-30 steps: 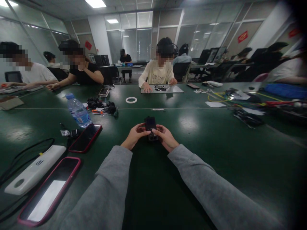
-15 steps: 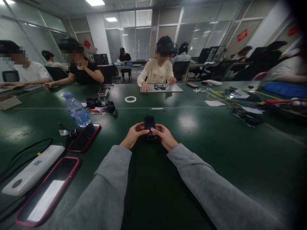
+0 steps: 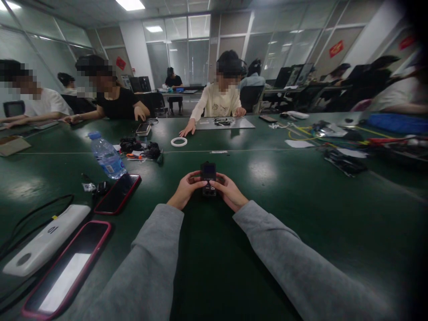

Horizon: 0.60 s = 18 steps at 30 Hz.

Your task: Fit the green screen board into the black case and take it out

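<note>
Between my two hands is a small black device with a dark screen on its upper part and buttons below (image 3: 209, 169). My left hand (image 3: 187, 188) grips its left side, thumb on the front near the buttons. From the right, my right hand (image 3: 230, 189) holds it the same way, its thumb also on the front. The device is at the middle of the green table (image 3: 284, 232), its screen facing me. My fingers behind it are partly hidden, and the small markings are too small to read.
To the left are a water bottle (image 3: 107, 156), a red-edged phone (image 3: 117, 194), a pink-cased phone (image 3: 68, 267) and a white power bank (image 3: 47, 238) with black cables. A white ring (image 3: 179, 141) lies ahead, near a co-worker's hand (image 3: 188, 128). Cables and tools (image 3: 344, 161) cover the far right.
The co-worker opposite has reached out to the white ring, which has shifted slightly left and nearer. Another co-worker's hand has dropped from the face towards the table. My hands keep their grip.
</note>
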Tool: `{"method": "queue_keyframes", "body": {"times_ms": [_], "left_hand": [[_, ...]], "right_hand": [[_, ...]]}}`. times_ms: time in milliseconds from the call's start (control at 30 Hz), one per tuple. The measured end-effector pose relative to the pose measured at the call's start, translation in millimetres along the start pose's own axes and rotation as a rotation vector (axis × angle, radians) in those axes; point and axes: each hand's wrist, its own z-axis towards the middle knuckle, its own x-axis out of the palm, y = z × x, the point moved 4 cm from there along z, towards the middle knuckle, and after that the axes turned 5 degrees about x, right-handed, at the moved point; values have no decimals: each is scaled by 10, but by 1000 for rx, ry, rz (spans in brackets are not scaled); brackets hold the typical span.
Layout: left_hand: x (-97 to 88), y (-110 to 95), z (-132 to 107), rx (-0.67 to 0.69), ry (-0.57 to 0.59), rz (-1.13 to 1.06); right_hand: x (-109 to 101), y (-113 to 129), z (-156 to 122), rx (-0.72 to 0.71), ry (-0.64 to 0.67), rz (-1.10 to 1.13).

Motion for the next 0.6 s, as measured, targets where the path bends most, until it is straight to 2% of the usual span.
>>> {"method": "queue_keyframes", "body": {"times_ms": [233, 400, 600], "left_hand": [[-13, 0, -6, -15, -5, -5], [37, 9, 4, -45, -22, -131], [195, 141, -41, -293, 7, -325]], "right_hand": [[-7, -10, 3, -7, 20, -32], [30, 20, -36, 23, -17, -50], [118, -36, -61, 43, 20, -94]]}}
